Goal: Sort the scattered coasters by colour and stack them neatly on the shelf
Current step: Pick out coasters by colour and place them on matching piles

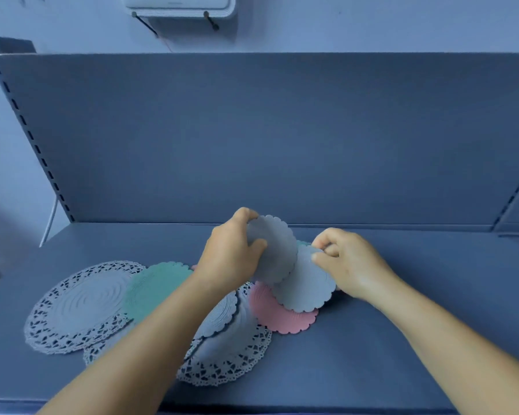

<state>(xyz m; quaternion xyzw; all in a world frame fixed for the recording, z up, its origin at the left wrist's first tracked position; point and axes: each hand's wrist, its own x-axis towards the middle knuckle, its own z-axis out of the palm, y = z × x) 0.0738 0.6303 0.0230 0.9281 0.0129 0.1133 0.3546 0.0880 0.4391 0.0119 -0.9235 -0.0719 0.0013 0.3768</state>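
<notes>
So at this point both hands were busy with grey coasters. The left hand [232, 250] had a small grey coaster [271, 247] pinched by its edge and tilted up off the shelf [402, 324], thumb on the front face. The right hand [346, 262] was closed on the rim of a second grey coaster [304, 283], which lay partly over a pink coaster [282, 313].

The rest of the pile sat to the left: a green coaster [156, 289], and big lacy grey doilies [72, 310], all overlapping on the shelf.

My take on doing this bit well: bring the two grey ones face to face, line up the scalloped edges before letting go, and lift rather than drag so the pink one underneath doesn't get pulled along. These look thin and floppy, so I'd support them flat.

Couldn't read any brand, label or writing anywhere.
</notes>
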